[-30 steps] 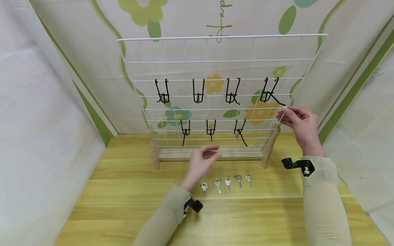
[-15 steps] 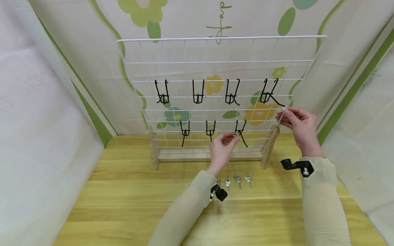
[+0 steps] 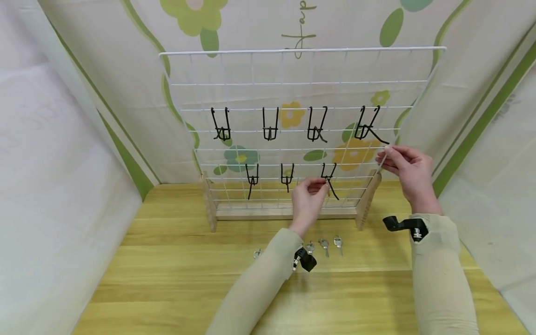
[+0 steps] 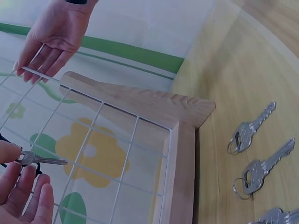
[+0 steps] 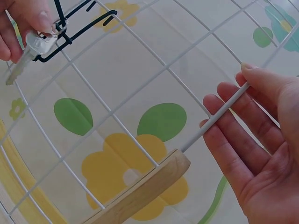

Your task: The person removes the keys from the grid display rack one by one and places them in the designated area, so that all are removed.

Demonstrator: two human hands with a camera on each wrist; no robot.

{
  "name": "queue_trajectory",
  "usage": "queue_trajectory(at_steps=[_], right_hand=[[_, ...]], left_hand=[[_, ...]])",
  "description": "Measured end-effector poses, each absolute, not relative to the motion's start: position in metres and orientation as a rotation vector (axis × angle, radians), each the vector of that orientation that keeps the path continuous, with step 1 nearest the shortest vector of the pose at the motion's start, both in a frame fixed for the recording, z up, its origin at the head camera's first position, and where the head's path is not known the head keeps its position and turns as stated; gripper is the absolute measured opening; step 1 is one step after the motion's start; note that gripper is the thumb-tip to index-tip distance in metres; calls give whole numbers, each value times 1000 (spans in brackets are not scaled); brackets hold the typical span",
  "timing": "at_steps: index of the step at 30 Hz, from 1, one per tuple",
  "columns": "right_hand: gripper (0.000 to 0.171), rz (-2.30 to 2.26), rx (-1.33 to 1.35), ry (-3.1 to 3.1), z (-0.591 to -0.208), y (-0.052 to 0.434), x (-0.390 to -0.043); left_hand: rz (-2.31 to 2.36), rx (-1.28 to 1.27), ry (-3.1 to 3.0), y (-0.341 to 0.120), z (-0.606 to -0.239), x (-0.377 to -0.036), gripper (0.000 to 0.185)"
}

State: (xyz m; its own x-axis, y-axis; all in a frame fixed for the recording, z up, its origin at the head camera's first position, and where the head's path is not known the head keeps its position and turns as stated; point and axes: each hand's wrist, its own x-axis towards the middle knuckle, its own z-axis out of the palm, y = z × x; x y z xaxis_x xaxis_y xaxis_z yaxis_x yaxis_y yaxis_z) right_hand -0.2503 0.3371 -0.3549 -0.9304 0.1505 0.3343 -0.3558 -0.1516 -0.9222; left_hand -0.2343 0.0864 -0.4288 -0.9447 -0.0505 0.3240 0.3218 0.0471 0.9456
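Note:
At the lower right black hook (image 3: 331, 184), my left hand (image 3: 309, 197) pinches a silver key (image 5: 39, 44) by its ring end between thumb and fingers. The ring (image 5: 60, 28) lies against the hook; whether it is still looped round it I cannot tell. In the left wrist view the key (image 4: 44, 159) points away from the fingers. My right hand (image 3: 412, 170) holds the right side bar of the white wire grid (image 3: 301, 83), thumb on one side and fingers on the other, above the wooden foot (image 5: 154, 186).
Several loose keys (image 3: 338, 244) lie in a row on the wooden table (image 3: 167, 279) before the rack, some hidden by my left forearm. More black hooks (image 3: 270, 130) hang in two rows on the grid. A flowered cloth (image 3: 234, 23) stands behind.
My left hand has moved right and up from the rack's lower middle to the lower right hook and taken hold of the key there. My right hand has stayed on the side bar.

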Motion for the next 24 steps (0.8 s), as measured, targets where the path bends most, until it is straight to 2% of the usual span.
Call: queue_trajectory(at_steps=[11,19,24], right_hand=[[43,2144,230,-1795,-355,338,-251],[32,2140,243,-1784,-353,337,-251],[38,2152,236,-1782,-353,337,-250]], left_hand=[[-1994,-342,-2050,83,-426,-229,6],[-2068,-510,-2013,71,-416,-203,6],[-2047,-600,-2043,53,-408,-183,8]])
